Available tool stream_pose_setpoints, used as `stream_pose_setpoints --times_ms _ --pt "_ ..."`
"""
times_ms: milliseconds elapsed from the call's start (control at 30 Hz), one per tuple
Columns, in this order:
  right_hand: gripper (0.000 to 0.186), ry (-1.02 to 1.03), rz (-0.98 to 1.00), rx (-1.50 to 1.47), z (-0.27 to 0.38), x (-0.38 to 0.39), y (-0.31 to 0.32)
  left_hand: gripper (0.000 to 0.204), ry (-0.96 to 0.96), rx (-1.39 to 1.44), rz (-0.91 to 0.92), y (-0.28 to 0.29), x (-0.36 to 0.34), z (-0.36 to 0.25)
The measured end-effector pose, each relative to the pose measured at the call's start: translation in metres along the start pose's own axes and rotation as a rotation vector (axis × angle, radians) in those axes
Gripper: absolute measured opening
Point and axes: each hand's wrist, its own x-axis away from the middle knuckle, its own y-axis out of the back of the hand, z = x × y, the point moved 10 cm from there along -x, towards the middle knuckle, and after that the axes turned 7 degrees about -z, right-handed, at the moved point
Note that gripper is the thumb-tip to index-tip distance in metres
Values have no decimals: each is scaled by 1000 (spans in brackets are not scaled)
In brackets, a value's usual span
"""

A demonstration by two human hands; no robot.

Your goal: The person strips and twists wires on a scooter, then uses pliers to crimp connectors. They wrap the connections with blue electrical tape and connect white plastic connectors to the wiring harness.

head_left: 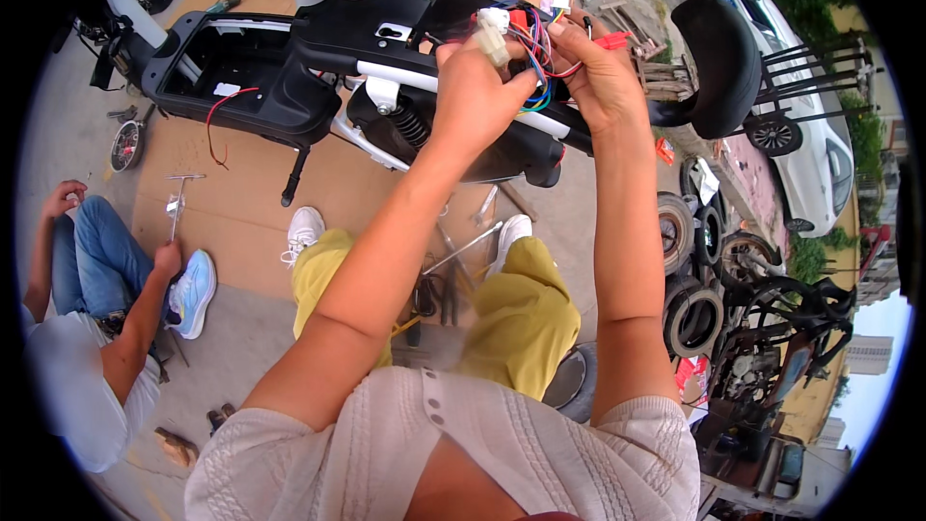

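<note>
Above the rear body of a black electric scooter (333,39), both of my hands are at a bundle of coloured wires (535,43). My left hand (475,87) is closed on the bundle's left side, its fingers around white plug connectors (493,39). From the right, my right hand (602,77) pinches some of the wires between thumb and fingers. A red connector (612,41) sticks out beside its fingers, and a small white plug (560,2) shows just above. Fingertips of both hands are partly hidden by the wires and connectors.
A co-worker crouches at the left, one hand on a T-handle wrench (175,207). Cardboard (246,159) lies under the scooter, with tools (468,249) between my feet. Tyres (693,318) stack at the right near a white car (810,154). A black backrest (719,66) stands right of my hands.
</note>
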Motion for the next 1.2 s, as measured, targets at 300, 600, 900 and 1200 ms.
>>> stream_pose_setpoints --times_ms 300,600,900,1200 --pt "61 146 -109 -143 8 13 11 24 127 264 -186 17 -2 7" --pt "55 203 -163 -169 6 7 20 24 186 285 -98 14 -5 14" --pt "45 258 -191 59 12 4 5 33 176 240 -84 14 -3 25" --pt "23 258 -154 347 5 3 7 29 81 288 -14 16 -4 18"
